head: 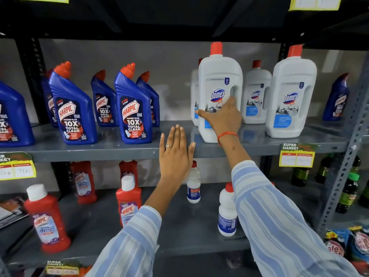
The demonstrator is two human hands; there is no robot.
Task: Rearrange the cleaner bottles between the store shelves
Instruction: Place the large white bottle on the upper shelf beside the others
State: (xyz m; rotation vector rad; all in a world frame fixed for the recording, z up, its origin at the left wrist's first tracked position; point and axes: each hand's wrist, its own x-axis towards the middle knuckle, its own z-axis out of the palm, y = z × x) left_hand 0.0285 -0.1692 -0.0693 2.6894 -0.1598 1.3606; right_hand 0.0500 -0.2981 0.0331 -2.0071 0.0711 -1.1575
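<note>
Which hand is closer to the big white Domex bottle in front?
The right hand. Its fingers lie on the front Domex bottle, over its label. The left hand is apart from it, open, lower and to the left, in front of the shelf edge.

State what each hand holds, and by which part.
Right hand grips the front white Domex bottle by its lower body, beside the handle. Left hand is open, holding nothing.

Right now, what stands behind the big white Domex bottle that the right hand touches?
Behind the Domex bottle, another white bottle peeks out at its left, with a sliver of red cap. The front bottle and the right hand cover most of it, so its label is unreadable.
</note>
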